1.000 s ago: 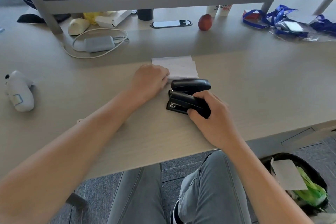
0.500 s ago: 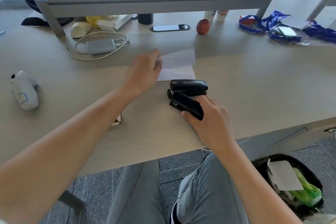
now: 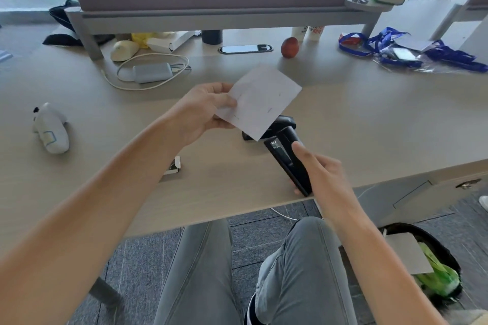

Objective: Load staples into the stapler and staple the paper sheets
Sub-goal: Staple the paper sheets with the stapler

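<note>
My left hand point(image 3: 200, 111) pinches the white paper sheets point(image 3: 260, 99) by their left edge and holds them tilted above the desk. Their lower corner hangs over the head of the black stapler point(image 3: 289, 155). My right hand point(image 3: 320, 174) grips the stapler's rear end near the desk's front edge, index finger lying along its side. A second black piece point(image 3: 284, 121) lies on the desk behind it, partly hidden by the paper; I cannot tell whether it is joined to the stapler. A small staple box point(image 3: 174, 166) lies beside my left forearm.
On the light wooden desk point(image 3: 369, 124) lie a white toy point(image 3: 51, 129) at left, a grey charger with cable point(image 3: 151, 72), a red apple point(image 3: 290, 47) and blue lanyards point(image 3: 412, 53) at the back right. A black bin point(image 3: 427, 264) stands on the floor at right.
My left hand has lifted the paper off the desk and tilted it. My right hand has raised and turned the stapler so that its head points at the paper.
</note>
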Demonstrator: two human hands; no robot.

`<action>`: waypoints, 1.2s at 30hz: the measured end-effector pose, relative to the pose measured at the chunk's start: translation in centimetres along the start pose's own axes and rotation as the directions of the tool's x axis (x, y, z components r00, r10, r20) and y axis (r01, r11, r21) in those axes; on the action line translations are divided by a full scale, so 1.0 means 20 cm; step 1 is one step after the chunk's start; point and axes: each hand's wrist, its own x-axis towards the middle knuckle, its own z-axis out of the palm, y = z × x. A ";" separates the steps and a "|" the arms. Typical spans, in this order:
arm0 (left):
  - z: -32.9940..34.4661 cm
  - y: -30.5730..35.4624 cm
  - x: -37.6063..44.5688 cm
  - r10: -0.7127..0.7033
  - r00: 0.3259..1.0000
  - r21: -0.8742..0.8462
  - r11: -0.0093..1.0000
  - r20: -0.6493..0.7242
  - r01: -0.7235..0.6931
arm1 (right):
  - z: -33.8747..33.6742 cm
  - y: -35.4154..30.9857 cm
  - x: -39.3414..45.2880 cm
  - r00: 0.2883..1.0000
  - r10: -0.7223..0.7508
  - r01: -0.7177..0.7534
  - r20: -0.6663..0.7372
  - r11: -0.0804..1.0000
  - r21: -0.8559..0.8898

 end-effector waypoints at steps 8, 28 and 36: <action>0.05 -0.07 -0.05 -0.021 0.995 0.123 0.992 0.093 0.010 | -0.09 -0.03 -0.08 0.983 0.147 -0.168 0.113 0.962 0.213; 0.03 -0.03 -0.13 0.011 0.996 0.209 0.978 0.085 -0.028 | -0.07 -0.05 -0.10 0.972 0.116 -0.159 0.202 0.964 0.212; 0.07 -0.04 -0.15 0.013 0.992 0.316 0.947 0.129 -0.054 | -0.06 -0.05 -0.09 0.961 0.171 -0.214 0.219 0.958 0.190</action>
